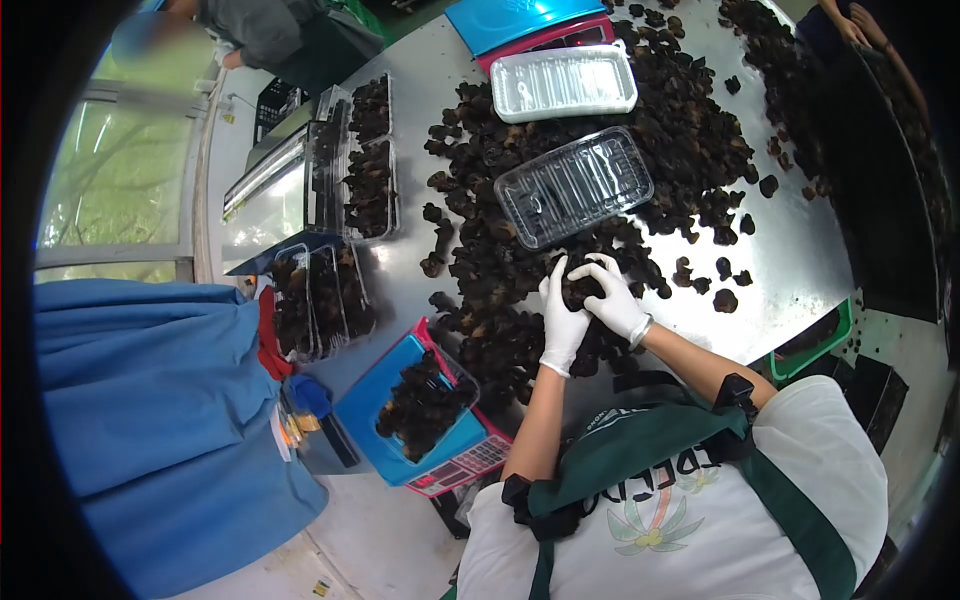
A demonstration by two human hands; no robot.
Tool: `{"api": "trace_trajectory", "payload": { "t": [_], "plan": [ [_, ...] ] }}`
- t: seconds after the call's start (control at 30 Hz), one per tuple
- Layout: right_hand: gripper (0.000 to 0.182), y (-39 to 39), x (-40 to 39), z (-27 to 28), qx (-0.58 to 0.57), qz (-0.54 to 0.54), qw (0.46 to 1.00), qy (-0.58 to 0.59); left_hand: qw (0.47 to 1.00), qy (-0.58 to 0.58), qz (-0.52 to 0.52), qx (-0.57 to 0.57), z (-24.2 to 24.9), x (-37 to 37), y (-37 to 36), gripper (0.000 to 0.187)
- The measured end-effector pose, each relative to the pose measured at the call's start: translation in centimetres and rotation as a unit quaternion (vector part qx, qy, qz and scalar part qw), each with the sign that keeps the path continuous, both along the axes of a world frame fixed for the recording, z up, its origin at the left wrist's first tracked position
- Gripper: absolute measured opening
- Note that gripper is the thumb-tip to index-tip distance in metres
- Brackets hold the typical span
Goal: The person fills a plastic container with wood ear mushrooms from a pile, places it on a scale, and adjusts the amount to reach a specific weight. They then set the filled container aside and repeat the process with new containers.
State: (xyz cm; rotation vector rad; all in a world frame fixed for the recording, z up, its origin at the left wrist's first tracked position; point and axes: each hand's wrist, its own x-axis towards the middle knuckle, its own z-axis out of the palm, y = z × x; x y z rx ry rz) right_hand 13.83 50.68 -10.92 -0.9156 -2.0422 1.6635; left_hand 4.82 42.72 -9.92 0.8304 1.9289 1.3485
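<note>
My left hand (565, 325) and my right hand (612, 300), both in white gloves, meet over the pile of dark, curled pieces (490, 270) on the metal table (790, 270). Between them, the fingers of both are curled round a small clump of dark pieces (580, 287). Just beyond my hands lies an empty clear plastic tray (574, 188). Left of them, a filled clear tray (425, 405) rests on the blue top of a pink scale (465, 465).
White trays (565, 83) are stacked before another blue-topped scale (525, 22). Filled trays (370, 190) line the table's left side. Blue cloth (150, 390) hangs at left. A co-worker (290, 40) stands at upper left; another person's hands (860, 25) show at upper right.
</note>
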Motion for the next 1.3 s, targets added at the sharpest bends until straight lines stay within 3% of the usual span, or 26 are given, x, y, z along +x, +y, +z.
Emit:
{"api": "trace_trajectory", "payload": {
  "t": [0.17, 0.2, 0.23, 0.3, 0.4, 0.43, 0.47, 0.57, 0.67, 0.7, 0.73, 0.77, 0.83, 0.87, 0.93, 1.03, 1.07, 1.1, 1.23, 1.3],
  "plan": [
    [0.038, 0.3, 1.1, 5.1, -0.005, -0.02, 0.999, 0.034, 0.998, -0.024, -0.004, 0.065, 2.3, 0.9, -0.2, 0.083],
    [0.038, 1.2, 0.9, 5.8, 0.005, -0.016, 0.998, 0.056, 0.997, 0.066, -0.005, 0.031, 5.5, 0.8, 0.6, 0.084],
    [0.039, 2.4, 0.5, 6.5, 0.017, -0.011, 0.997, 0.076, 0.997, -0.015, -0.004, 0.078, 5.3, 0.0, 1.6, 0.084],
    [0.037, 4.8, -0.8, 9.0, -0.026, -0.052, 0.992, 0.116, 0.996, 0.047, -0.034, 0.063, 8.2, -2.2, 4.4, 0.082],
    [0.04, 9.6, -2.7, 8.2, -0.054, -0.053, 0.99, 0.121, 0.971, 0.212, -0.075, 0.076, 8.4, -5.9, 8.6, 0.076],
    [0.041, 10.7, -2.8, 8.1, -0.067, -0.049, 0.99, 0.112, 0.963, 0.249, -0.097, 0.035, 8.4, -6.9, 9.3, 0.073],
    [0.044, 11.6, -2.5, 7.3, -0.149, -0.068, 0.983, 0.084, 0.952, 0.283, -0.112, 0.024, 8.5, -7.6, 9.4, 0.074],
    [0.039, 13.1, 0.6, 6.2, -0.033, -0.083, 0.994, 0.054, 0.932, 0.349, -0.088, 0.029, 8.7, -7.8, 7.5, 0.067],
    [0.027, 12.2, 5.3, 2.7, 0.044, -0.131, 0.99, 0.036, 0.956, 0.282, 0.016, 0.076, 6.6, -5.5, 3.3, 0.037],
    [0.03, 11.4, 6.7, 2.6, 0.163, -0.068, 0.98, -0.091, 0.974, 0.217, 0.022, 0.06, 6.1, -4.0, 1.9, 0.033],
    [0.041, 10.7, 6.5, 4.0, 0.138, -0.044, 0.974, -0.176, 0.968, 0.249, -0.004, 0.036, 4.9, -2.9, 0.7, 0.032],
    [0.053, 9.7, 6.3, 5.2, 0.11, -0.02, 0.96, -0.258, 0.96, 0.276, -0.045, -0.014, 3.8, -1.7, -0.7, 0.046],
    [0.079, 6.3, 7.1, 1.5, 0.31, -0.046, 0.907, -0.281, 0.929, 0.326, -0.107, -0.136, 3.7, 0.7, -1.5, 0.07],
    [0.095, 5.5, 6.8, 1.5, 0.317, -0.005, 0.902, -0.293, 0.926, 0.318, -0.111, -0.169, 3.3, 1.5, -1.3, 0.078],
    [0.071, 4.1, 5.2, 1.4, 0.279, 0.014, 0.927, -0.249, 0.927, 0.273, -0.122, -0.227, 2.5, 2.6, -0.6, 0.091],
    [0.042, 1.9, 3.0, -0.5, 0.232, 0.002, 0.96, -0.158, 0.939, 0.261, -0.098, -0.203, -2.2, 4.1, 1.0, 0.085],
    [0.038, 1.5, 2.5, -0.3, 0.18, 0.001, 0.974, -0.139, 0.977, 0.151, -0.053, -0.139, -1.8, 4.1, 1.6, 0.08],
    [0.035, 1.3, 2.3, -0.2, 0.128, -0.001, 0.984, -0.12, 0.988, 0.118, -0.028, -0.099, -1.4, 4.1, 1.8, 0.075],
    [0.031, 1.4, 3.6, 1.0, 0.022, -0.021, 0.999, -0.03, 0.995, 0.075, -0.05, -0.041, 0.6, 4.0, 1.6, 0.072],
    [0.029, 2.0, 3.9, 3.7, 0.038, -0.048, 0.998, 0.003, 0.994, 0.088, -0.057, -0.025, 2.9, 3.6, 2.4, 0.071]
  ]
}}
